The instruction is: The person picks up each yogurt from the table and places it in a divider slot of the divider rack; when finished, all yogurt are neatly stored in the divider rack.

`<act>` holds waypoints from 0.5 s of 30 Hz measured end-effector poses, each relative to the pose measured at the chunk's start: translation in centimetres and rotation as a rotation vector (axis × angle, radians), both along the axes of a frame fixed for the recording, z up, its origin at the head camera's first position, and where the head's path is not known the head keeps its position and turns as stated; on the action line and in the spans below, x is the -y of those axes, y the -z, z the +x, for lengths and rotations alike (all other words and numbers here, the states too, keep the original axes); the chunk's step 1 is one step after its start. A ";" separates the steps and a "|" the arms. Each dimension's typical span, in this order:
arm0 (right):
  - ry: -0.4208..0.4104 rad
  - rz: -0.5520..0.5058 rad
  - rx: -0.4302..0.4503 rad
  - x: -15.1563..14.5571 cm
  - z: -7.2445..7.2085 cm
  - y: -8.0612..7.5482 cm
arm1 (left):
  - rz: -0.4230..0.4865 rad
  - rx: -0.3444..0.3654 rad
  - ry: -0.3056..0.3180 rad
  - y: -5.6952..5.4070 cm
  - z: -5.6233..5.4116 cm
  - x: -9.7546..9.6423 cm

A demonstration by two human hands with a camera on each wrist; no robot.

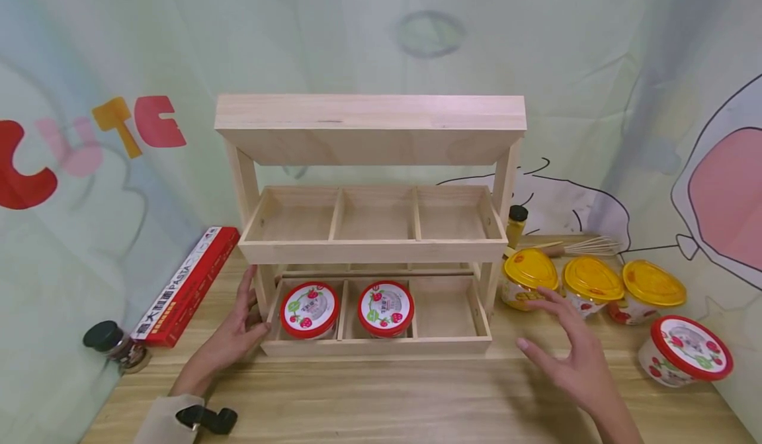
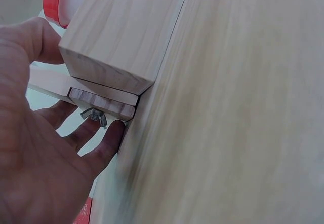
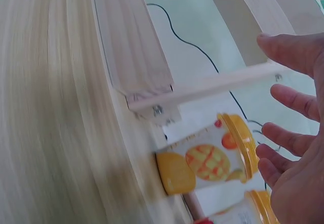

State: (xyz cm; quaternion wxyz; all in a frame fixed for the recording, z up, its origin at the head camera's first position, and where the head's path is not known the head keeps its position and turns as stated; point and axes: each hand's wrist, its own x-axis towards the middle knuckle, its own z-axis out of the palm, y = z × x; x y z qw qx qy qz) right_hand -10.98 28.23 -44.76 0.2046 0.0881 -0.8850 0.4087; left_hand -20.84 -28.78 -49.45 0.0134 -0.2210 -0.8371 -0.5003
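A two-tier wooden rack point(image 1: 375, 252) stands on the table, each tier split into three compartments. My left hand point(image 1: 235, 328) holds its lower left corner, thumb at the front tray's edge and fingers around the side by a wing nut point(image 2: 94, 115). Two tubs with red-rimmed strawberry lids, the left tub point(image 1: 309, 310) and the middle tub point(image 1: 385, 308), sit in the lower tier; its right compartment holds nothing. My right hand point(image 1: 574, 358) hovers with spread fingers right of the rack, near a yellow-lidded mango tub point(image 3: 212, 158), gripping nothing.
Right of the rack stand more yellow-lidded tubs point(image 1: 593, 278), a red-lidded strawberry tub point(image 1: 684, 351), a black-capped jar point(image 1: 515, 225) and a whisk point(image 1: 589, 246). On the left lie a red pasta box point(image 1: 187, 285) and a dark-capped spice jar point(image 1: 116, 345). A printed curtain hangs behind.
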 end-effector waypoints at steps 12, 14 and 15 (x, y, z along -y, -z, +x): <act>0.115 0.034 -0.018 -2.6 1.2 0.0 | -0.022 0.016 -0.016 -0.2 -0.1 0.0; 0.132 0.034 0.000 -3.1 1.3 0.0 | -0.031 0.024 -0.020 -0.1 0.0 0.0; 0.138 0.034 0.001 -3.3 1.4 0.0 | -0.032 0.026 -0.020 -0.1 0.0 0.1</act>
